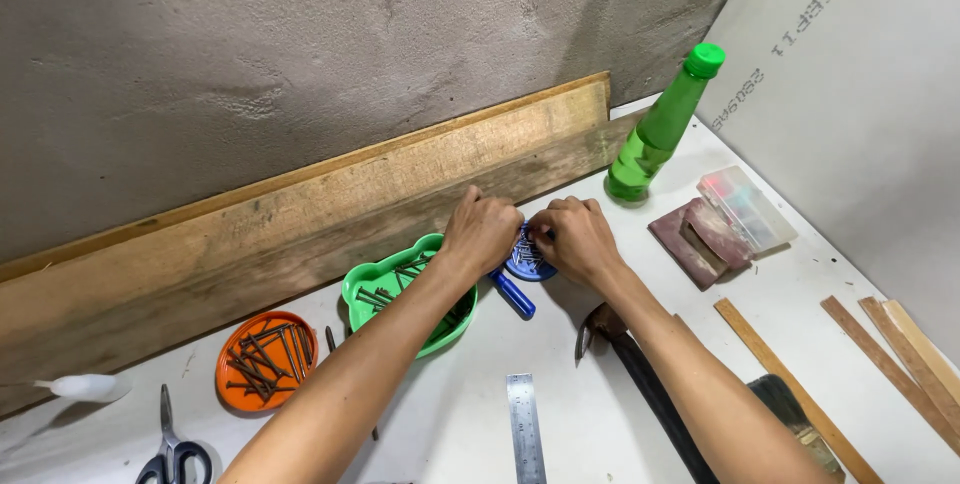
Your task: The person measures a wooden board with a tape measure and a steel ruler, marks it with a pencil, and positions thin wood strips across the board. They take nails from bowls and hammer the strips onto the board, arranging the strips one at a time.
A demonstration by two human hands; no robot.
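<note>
At the back of the white worktop (560, 364), near the leaning wooden plank (330, 214), sits a small blue dish (527, 262) of nails, with a blue handle (513, 294) jutting toward the camera. Both hands meet over it: left hand (482, 229) curled, fingertips pinched at the dish rim; right hand (575, 239) cupped over its far side, fingers closed on something small, likely a nail, though hidden. Step in hand looks like picking or sorting nails. Next move would call for a fine pinch and a steady dish. Just left: green tray (375, 284) with nails, then orange dish (265, 359). Right: green bottle (662, 129). Nearer: hammer (610, 334), steel ruler (525, 429), scissors (172, 454).
</note>
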